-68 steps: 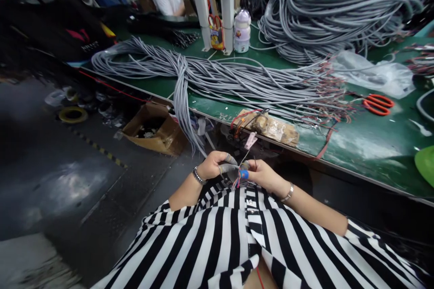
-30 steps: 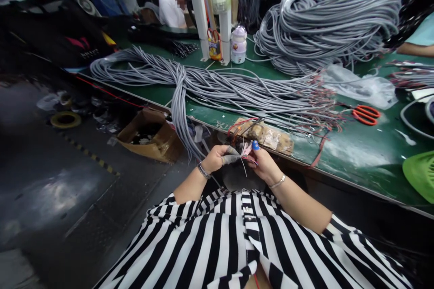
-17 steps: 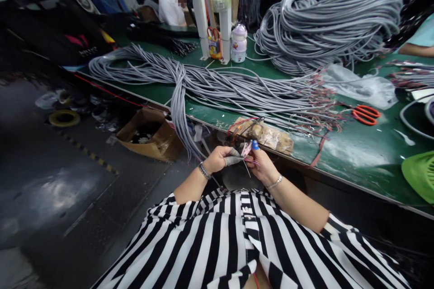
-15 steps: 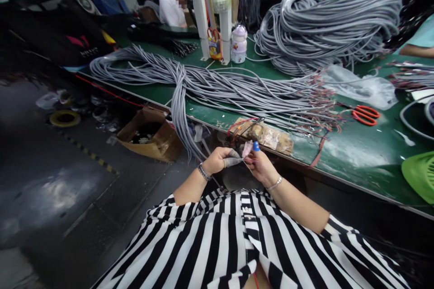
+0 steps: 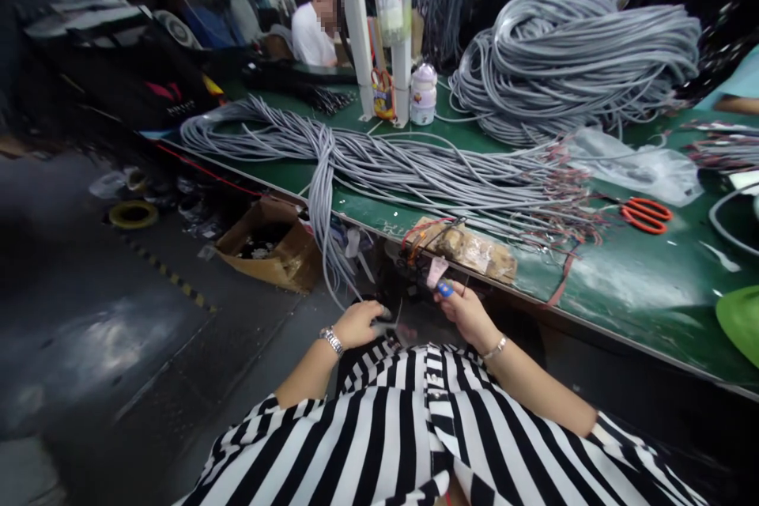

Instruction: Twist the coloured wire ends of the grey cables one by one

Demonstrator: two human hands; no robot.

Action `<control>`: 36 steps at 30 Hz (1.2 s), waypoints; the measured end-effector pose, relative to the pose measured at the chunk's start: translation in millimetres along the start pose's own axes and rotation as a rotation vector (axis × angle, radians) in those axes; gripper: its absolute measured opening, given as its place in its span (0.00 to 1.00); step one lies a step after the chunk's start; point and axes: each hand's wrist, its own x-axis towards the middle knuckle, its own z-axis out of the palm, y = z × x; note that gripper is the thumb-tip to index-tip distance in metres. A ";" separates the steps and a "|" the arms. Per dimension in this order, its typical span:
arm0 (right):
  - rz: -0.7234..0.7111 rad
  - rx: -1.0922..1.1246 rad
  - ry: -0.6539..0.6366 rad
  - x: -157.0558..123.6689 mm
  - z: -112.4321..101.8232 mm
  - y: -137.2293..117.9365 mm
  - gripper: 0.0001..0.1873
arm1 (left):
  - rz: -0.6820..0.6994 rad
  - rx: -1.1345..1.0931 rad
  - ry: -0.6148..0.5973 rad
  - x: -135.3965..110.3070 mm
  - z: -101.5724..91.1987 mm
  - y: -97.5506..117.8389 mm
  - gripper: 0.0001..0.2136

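Observation:
My left hand (image 5: 359, 323) is low in front of my striped shirt, its fingers, some in grey finger covers, closed on a grey cable end (image 5: 388, 320) with thin wires sticking out. My right hand (image 5: 464, 308), with a blue cover on one fingertip, is raised just under the table edge, its fingers pinched; what they hold is too small to name. A small pink tag (image 5: 437, 271) hangs from the table edge right above that hand. The hands are apart.
A green table (image 5: 622, 277) carries a long bundle of grey cables (image 5: 415, 166), a big grey coil (image 5: 569, 55), orange scissors (image 5: 646, 214), a plastic bag and a brown packet (image 5: 474, 249). A cardboard box (image 5: 266, 241) sits on the floor. Another person sits at the back.
My hands were joined at the cable end; now they have parted. The left dropped toward my lap with the cable, and the right stayed up by the table edge. The view tilted slightly.

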 end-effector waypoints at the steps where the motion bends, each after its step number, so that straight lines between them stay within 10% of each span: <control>1: -0.068 -0.072 0.009 -2.5 -1.2 -3.2 0.21 | -0.004 0.054 0.007 0.5 -1.6 -3.4 0.12; 8: -0.678 -0.482 0.255 -5.7 -33.7 -59.5 0.13 | 0.078 -0.101 0.290 34.2 -53.7 10.8 0.12; 13: -0.613 -0.483 0.282 13.0 -58.9 -80.8 0.17 | 0.220 -0.040 0.507 90.7 -97.1 37.4 0.12; 24: -0.676 -0.479 0.244 15.2 -56.5 -83.1 0.15 | 0.208 0.676 0.257 224.4 -111.8 98.0 0.15; 29: -0.666 -0.434 0.233 15.3 -58.8 -84.7 0.14 | 0.256 0.730 0.255 228.8 -118.9 106.4 0.08; 36: -0.662 -0.401 0.223 17.5 -61.4 -80.3 0.12 | 0.359 0.285 0.923 188.2 -181.4 136.9 0.11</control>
